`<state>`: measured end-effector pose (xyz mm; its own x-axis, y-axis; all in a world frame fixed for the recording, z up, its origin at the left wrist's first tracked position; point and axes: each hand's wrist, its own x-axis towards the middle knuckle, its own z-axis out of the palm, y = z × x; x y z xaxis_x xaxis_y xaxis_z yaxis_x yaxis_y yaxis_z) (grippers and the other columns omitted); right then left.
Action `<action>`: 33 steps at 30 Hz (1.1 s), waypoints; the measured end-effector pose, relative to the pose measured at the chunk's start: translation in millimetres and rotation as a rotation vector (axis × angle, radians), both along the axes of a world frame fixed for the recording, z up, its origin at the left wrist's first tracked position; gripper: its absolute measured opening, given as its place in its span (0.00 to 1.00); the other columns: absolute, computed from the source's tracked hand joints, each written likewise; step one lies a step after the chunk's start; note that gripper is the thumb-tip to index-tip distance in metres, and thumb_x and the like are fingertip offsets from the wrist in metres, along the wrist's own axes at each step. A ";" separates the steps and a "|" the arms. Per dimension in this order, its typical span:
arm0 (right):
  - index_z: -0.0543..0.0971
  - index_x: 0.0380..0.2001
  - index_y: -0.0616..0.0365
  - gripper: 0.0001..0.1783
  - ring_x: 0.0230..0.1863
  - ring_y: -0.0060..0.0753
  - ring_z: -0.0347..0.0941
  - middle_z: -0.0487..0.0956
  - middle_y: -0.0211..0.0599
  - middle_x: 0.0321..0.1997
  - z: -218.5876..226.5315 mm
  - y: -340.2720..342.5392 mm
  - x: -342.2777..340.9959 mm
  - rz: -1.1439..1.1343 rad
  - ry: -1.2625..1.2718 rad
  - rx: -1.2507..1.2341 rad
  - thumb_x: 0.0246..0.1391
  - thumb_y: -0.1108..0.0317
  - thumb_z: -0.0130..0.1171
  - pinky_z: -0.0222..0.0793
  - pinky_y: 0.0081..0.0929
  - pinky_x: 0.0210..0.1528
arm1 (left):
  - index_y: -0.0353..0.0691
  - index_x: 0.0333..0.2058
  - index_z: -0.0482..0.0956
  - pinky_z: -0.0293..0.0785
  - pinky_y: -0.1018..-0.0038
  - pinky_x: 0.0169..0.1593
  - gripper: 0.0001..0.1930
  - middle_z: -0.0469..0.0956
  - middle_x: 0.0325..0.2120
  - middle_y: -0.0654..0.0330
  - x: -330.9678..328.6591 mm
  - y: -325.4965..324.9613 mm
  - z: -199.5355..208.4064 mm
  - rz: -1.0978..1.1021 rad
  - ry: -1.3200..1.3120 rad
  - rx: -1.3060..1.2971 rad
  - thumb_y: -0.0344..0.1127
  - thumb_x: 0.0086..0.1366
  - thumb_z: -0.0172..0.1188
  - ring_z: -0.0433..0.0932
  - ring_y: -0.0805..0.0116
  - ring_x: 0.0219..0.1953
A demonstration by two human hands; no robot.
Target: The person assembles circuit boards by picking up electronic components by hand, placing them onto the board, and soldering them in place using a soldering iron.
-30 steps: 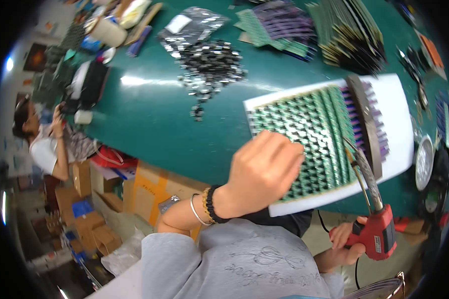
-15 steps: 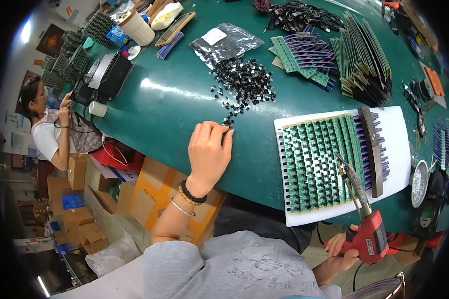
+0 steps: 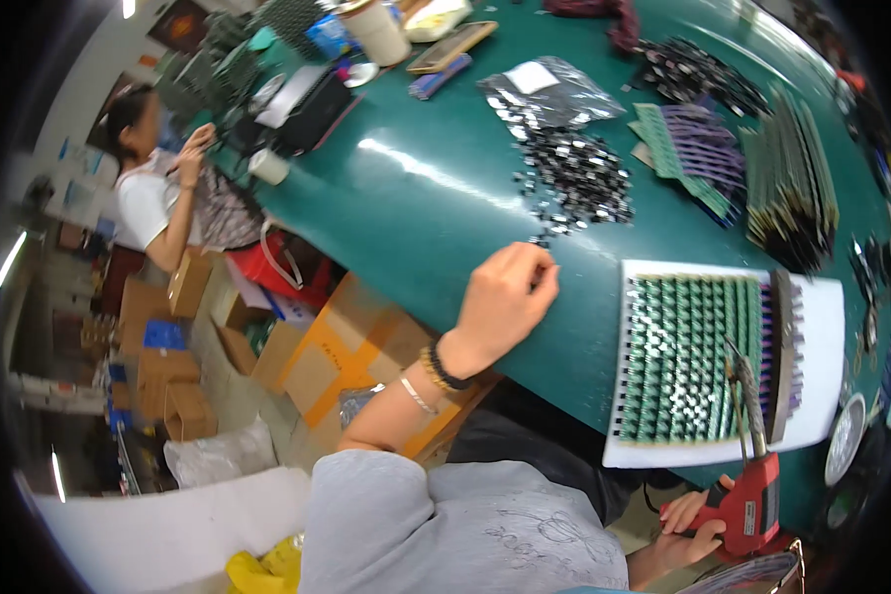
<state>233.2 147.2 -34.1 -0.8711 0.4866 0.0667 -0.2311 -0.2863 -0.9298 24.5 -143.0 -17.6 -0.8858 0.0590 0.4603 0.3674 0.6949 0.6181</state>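
My left hand [image 3: 508,297] is over the near part of the green table, just below the tail of a pile of small black parts [image 3: 579,176]. Its thumb and fingers are curled together in a pinch; what is between them is too small and blurred to name. At the lower right, my right hand [image 3: 691,523] grips a red soldering gun [image 3: 754,507], its tip pointing up over rows of green circuit boards [image 3: 688,366]. The boards lie side by side on a white foam sheet [image 3: 817,346], with a dark bar [image 3: 781,351] across their wires.
Behind the pile lies a clear plastic bag [image 3: 554,91]. Wired boards [image 3: 688,148] and a stack of board strips [image 3: 790,178] stand to its right. A solder spool [image 3: 846,441] is at the right edge. A co-worker [image 3: 158,188] sits at the left, near cardboard boxes [image 3: 168,381].
The whole view has swung, so the scene sits farther right. My left fingers have curled in more tightly beside the pile's tail. My right hand still holds the soldering gun over the boards.
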 end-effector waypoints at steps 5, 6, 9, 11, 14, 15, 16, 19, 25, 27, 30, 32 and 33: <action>0.59 0.63 0.67 0.32 0.12 0.19 0.54 0.62 0.28 0.15 -5.1 2.4 -3.6 0.060 0.025 -0.102 0.67 0.55 0.53 0.55 0.20 0.18 | 0.35 0.29 0.77 0.76 0.69 0.32 0.04 0.77 0.27 0.56 21.4 25.4 20.0 -0.042 0.077 0.106 0.22 0.57 0.64 0.78 0.62 0.27; 0.52 0.66 0.51 0.29 0.16 0.25 0.57 0.64 0.34 0.18 4.4 -2.0 -5.3 0.132 0.034 0.002 0.67 0.63 0.50 0.61 0.25 0.20 | 0.35 0.30 0.77 0.76 0.67 0.34 0.05 0.77 0.28 0.55 30.7 36.0 27.6 -0.111 0.119 0.150 0.21 0.56 0.64 0.78 0.58 0.29; 0.48 0.66 0.39 0.29 0.22 0.36 0.64 0.69 0.45 0.25 29.7 -15.7 -9.3 0.206 -0.012 0.112 0.67 0.71 0.45 0.69 0.37 0.28 | 0.32 0.31 0.75 0.75 0.65 0.37 0.08 0.73 0.32 0.53 69.7 76.3 32.7 -0.494 0.191 0.229 0.23 0.50 0.61 0.75 0.56 0.33; 0.65 0.44 0.65 0.10 0.27 0.34 0.67 0.72 0.47 0.27 56.5 -32.2 -20.9 0.119 -0.240 0.116 0.63 0.74 0.51 0.66 0.30 0.33 | 0.30 0.33 0.74 0.74 0.67 0.35 0.08 0.72 0.33 0.51 90.5 101.1 30.8 -0.688 0.091 0.360 0.24 0.53 0.58 0.74 0.57 0.32; 0.59 0.63 0.68 0.28 0.17 0.17 0.56 0.68 0.30 0.22 32.8 -36.2 -22.4 -0.157 -0.252 0.179 0.62 0.73 0.52 0.54 0.18 0.20 | 0.30 0.32 0.72 0.73 0.68 0.35 0.07 0.71 0.33 0.53 99.9 120.7 26.9 -0.841 0.005 0.449 0.24 0.53 0.57 0.73 0.56 0.33; 0.59 0.63 0.68 0.28 0.17 0.17 0.56 0.68 0.30 0.22 33.0 -36.9 -23.9 -0.197 -0.256 0.184 0.62 0.73 0.52 0.54 0.18 0.20 | 0.32 0.30 0.71 0.72 0.67 0.36 0.05 0.69 0.31 0.53 99.9 127.1 24.3 -0.869 -0.010 0.470 0.24 0.54 0.56 0.70 0.56 0.33; 0.59 0.63 0.68 0.29 0.18 0.17 0.56 0.70 0.31 0.25 32.1 -36.9 -23.2 -0.209 -0.286 0.136 0.59 0.78 0.50 0.53 0.18 0.21 | 0.32 0.30 0.71 0.72 0.67 0.36 0.06 0.70 0.32 0.54 100.4 125.6 23.5 -0.903 -0.017 0.471 0.24 0.53 0.57 0.71 0.56 0.34; 0.59 0.63 0.68 0.31 0.20 0.16 0.57 0.71 0.33 0.28 35.8 -34.1 -19.3 -0.209 -0.290 0.074 0.54 0.84 0.51 0.53 0.17 0.22 | 0.28 0.35 0.74 0.76 0.68 0.36 0.10 0.73 0.35 0.52 97.2 125.1 22.8 -0.964 0.002 0.428 0.25 0.52 0.60 0.75 0.56 0.33; 0.60 0.61 0.70 0.33 0.19 0.18 0.60 0.70 0.33 0.25 35.3 -25.3 -9.9 -0.185 -0.235 0.051 0.52 0.80 0.57 0.54 0.17 0.20 | 0.27 0.36 0.77 0.77 0.68 0.36 0.12 0.76 0.36 0.51 94.6 134.5 26.2 -1.038 -0.035 0.353 0.25 0.51 0.61 0.77 0.56 0.34; 0.61 0.61 0.69 0.34 0.19 0.18 0.60 0.71 0.33 0.25 36.3 -22.9 -8.4 -0.226 -0.261 0.080 0.50 0.80 0.58 0.55 0.17 0.20 | 0.26 0.36 0.77 0.77 0.69 0.34 0.13 0.77 0.35 0.51 91.0 136.0 29.2 -0.996 0.010 0.288 0.25 0.50 0.62 0.78 0.55 0.32; 0.62 0.61 0.64 0.35 0.19 0.19 0.62 0.71 0.33 0.24 51.3 -27.2 -14.3 -0.240 -0.485 -0.053 0.47 0.84 0.56 0.57 0.17 0.21 | 0.26 0.35 0.79 0.77 0.70 0.32 0.14 0.78 0.33 0.50 82.0 134.9 36.2 -1.051 0.070 0.183 0.25 0.48 0.62 0.79 0.57 0.30; 0.62 0.60 0.63 0.35 0.20 0.21 0.64 0.73 0.35 0.24 41.2 -10.2 -3.5 -0.056 -0.415 0.148 0.46 0.85 0.55 0.59 0.18 0.21 | 0.27 0.33 0.80 0.78 0.70 0.31 0.13 0.79 0.30 0.50 79.6 137.9 41.1 -1.053 0.157 0.058 0.23 0.45 0.63 0.79 0.59 0.28; 0.62 0.60 0.63 0.34 0.21 0.22 0.65 0.74 0.36 0.25 22.9 -0.5 3.8 0.057 -0.324 0.335 0.46 0.85 0.55 0.60 0.19 0.21 | 0.27 0.33 0.80 0.78 0.70 0.31 0.13 0.79 0.30 0.50 81.3 137.7 42.5 -1.069 0.144 0.062 0.23 0.45 0.63 0.79 0.59 0.28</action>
<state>237.1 146.7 -11.2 -0.8977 0.4353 -0.0682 0.0939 0.0378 -0.9949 105.8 -5.3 24.9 -0.3266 0.7426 0.5847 0.8373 -0.0597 0.5435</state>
